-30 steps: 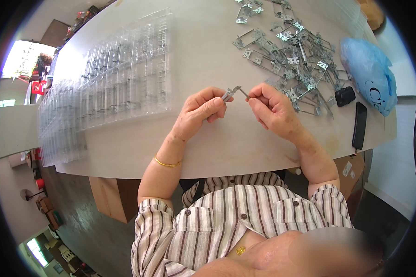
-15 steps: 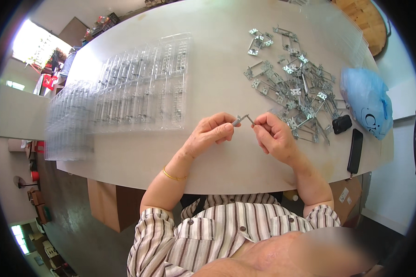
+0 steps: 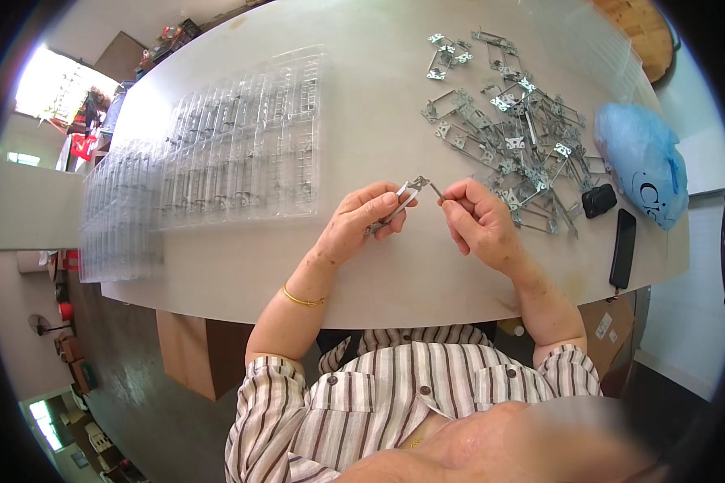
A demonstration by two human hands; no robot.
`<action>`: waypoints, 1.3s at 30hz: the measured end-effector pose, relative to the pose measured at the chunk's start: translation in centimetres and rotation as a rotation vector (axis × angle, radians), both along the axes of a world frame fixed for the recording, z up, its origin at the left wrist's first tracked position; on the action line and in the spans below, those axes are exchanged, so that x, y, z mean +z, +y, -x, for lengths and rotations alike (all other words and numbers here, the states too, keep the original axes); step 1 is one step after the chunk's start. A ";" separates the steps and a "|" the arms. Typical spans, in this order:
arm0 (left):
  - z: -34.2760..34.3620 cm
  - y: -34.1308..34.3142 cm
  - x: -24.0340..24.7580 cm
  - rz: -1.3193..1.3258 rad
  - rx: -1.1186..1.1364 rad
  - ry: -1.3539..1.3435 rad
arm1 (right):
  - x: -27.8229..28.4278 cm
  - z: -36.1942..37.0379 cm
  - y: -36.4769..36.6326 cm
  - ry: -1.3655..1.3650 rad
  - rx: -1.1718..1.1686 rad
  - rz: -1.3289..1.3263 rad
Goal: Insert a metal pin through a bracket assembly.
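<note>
Near the front middle of the table, my left hand is closed on a small metal bracket, its thumb and fingers pinching the slim frame. The bracket's plate end sticks out toward my right hand. Opposite it, my right hand pinches a short thin metal rod between thumb and forefinger. The rod's free tip points up and left, close to the bracket; whether they touch I cannot tell. A loose pile of similar metal brackets lies just beyond my right hand.
Clear plastic trays with rows of metal parts cover the table's left, with more stacked trays at its edge. On the right are a blue plastic bag, a small black case and a black phone. A cardboard box stands below.
The bracket in my left hand has turned, so its frame and plate end now show more. My right hand stays close by with the rod. The view has shifted slightly.
</note>
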State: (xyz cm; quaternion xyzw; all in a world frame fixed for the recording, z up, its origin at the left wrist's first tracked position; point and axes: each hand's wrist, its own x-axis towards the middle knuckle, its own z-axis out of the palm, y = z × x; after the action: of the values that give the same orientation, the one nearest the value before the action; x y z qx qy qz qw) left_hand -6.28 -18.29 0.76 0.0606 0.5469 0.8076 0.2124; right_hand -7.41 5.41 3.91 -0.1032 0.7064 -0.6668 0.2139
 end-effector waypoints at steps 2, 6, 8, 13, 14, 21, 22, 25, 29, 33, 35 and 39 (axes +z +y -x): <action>-0.1 -0.1 -0.2 -0.003 -0.017 0.006 | 0.1 -0.1 0.0 -0.016 0.002 -0.008; -0.4 0.3 0.3 0.043 -0.022 0.013 | 0.2 -0.3 0.1 -0.020 0.022 0.000; -0.3 0.3 0.0 0.051 -0.022 0.014 | 0.0 -0.2 0.2 -0.011 0.022 -0.011; 0.1 -0.1 -0.1 0.086 -0.033 0.063 | 0.3 0.3 0.1 -0.026 0.024 -0.024; 0.1 -0.3 0.0 0.139 -0.041 0.074 | 0.3 0.5 0.0 -0.015 0.029 -0.021; -0.5 -0.1 0.1 0.198 -0.111 0.121 | 0.5 -0.1 -0.2 -0.004 0.049 -0.085; -0.5 -0.1 0.0 0.211 -0.115 0.120 | 0.5 -0.1 -0.2 -0.035 0.045 -0.062; -1.3 0.0 0.0 0.219 -0.159 0.087 | -0.6 -0.1 0.4 -0.079 0.145 0.014; -1.4 -0.2 0.4 0.263 -0.207 0.166 | 0.7 0.2 1.0 -0.280 0.184 0.125; -1.8 0.2 1.0 0.258 -0.270 0.139 | 0.6 0.0 1.2 -0.244 0.206 0.078; -1.8 0.3 0.8 0.256 -0.289 0.131 | 0.2 0.0 1.2 -0.155 0.209 -0.047; -1.4 0.3 0.6 0.246 -0.337 0.138 | -0.3 0.5 1.3 0.044 0.007 -0.051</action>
State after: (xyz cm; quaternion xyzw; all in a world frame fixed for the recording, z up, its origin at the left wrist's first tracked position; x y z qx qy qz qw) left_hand -4.87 -18.00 1.32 0.1800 0.6366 0.6819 0.3120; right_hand -7.94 6.73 3.61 -0.1150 0.7275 -0.6452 0.2033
